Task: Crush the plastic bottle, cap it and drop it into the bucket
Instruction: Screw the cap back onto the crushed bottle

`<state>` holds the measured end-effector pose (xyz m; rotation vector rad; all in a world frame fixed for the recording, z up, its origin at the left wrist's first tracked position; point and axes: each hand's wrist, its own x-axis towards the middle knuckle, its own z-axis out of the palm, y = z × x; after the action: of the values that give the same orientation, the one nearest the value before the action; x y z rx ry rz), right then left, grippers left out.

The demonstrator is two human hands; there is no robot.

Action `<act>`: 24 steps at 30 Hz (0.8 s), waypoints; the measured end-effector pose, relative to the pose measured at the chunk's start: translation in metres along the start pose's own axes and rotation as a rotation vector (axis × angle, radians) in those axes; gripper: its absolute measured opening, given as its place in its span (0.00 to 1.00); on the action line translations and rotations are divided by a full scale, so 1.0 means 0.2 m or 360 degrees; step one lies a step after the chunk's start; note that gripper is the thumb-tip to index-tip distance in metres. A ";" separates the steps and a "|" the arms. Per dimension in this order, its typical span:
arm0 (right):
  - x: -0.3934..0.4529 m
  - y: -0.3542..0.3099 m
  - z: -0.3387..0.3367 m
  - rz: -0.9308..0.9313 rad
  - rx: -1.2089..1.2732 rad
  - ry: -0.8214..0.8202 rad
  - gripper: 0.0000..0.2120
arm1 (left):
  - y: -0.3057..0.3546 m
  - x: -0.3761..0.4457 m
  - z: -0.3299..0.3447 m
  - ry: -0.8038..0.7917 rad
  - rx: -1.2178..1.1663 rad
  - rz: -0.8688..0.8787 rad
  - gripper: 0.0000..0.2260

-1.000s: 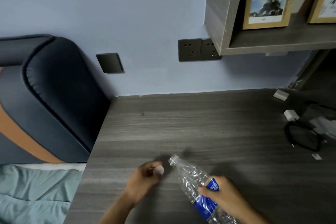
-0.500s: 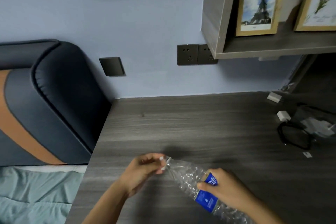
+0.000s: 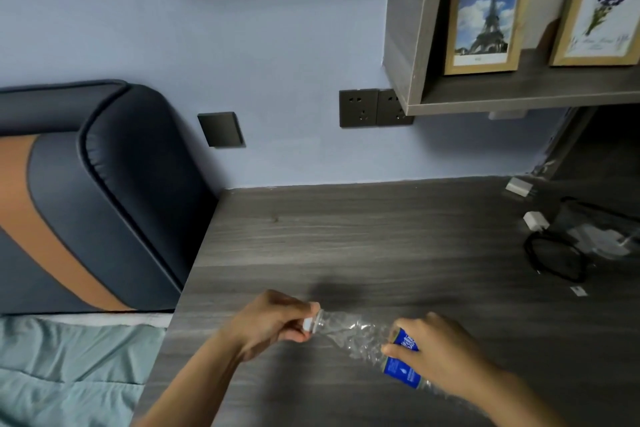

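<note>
1. The left hand (image 3: 273, 322) pinches a small white plastic cap (image 3: 307, 324) against the mouth of the bottle, fingers closed around it.
2. The right hand (image 3: 440, 350) grips the crumpled clear plastic bottle with a blue label (image 3: 360, 333) around its labelled middle, fingers wrapped over it.
3. The bottle lies tilted just above the dark grey wood-grain bench (image 3: 381, 239), neck pointing left.
4. Well to the right of the bottle, a coiled black cable (image 3: 554, 258) and a white charger plug (image 3: 535, 220) lie on the bench.
5. Left of the bottle stands a dark blue padded headboard with an orange stripe (image 3: 104, 191).
</note>
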<state>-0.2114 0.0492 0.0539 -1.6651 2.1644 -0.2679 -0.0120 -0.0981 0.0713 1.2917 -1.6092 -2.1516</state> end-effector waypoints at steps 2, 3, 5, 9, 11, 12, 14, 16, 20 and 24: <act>-0.01 -0.01 -0.01 -0.0025 -0.0027 -0.0020 0.17 | 0.00 -0.01 0.01 0.0040 -0.0015 -0.0034 0.08; -0.02 -0.01 -0.01 -0.0029 -0.0038 -0.0026 0.17 | 0.00 -0.01 0.01 0.0045 -0.0020 -0.0041 0.08; -0.03 -0.02 -0.01 -0.0020 -0.0035 -0.0020 0.18 | -0.01 -0.03 0.02 0.0044 0.0007 -0.0006 0.07; -0.04 -0.01 -0.03 -0.0001 0.0049 -0.0046 0.18 | -0.02 -0.06 0.03 0.0017 0.0135 0.0157 0.05; -0.05 0.00 -0.03 0.0009 0.0119 -0.0066 0.17 | -0.02 -0.07 0.03 0.0029 0.0182 0.0218 0.07; -0.05 0.00 -0.03 0.0018 0.0167 -0.0079 0.17 | -0.02 -0.07 0.02 0.0027 0.0216 0.0243 0.08; -0.06 0.01 -0.03 0.0035 0.0263 -0.0118 0.16 | -0.02 -0.08 0.02 0.0008 0.0323 0.0282 0.08; -0.07 0.01 -0.03 0.0054 0.0378 -0.0146 0.17 | -0.03 -0.08 0.03 0.0001 0.0354 0.0301 0.08; -0.10 0.02 -0.04 0.0061 0.0337 -0.0067 0.18 | -0.05 -0.08 0.06 0.0037 0.0232 0.0299 0.06; -0.11 0.01 -0.04 0.0034 0.0162 -0.0019 0.19 | -0.03 -0.08 0.07 -0.0002 0.0163 0.0215 0.06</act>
<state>-0.2115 0.0693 0.0640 -1.5831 2.1220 -0.3548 -0.0093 -0.0768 0.0748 1.1718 -1.7735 -2.0153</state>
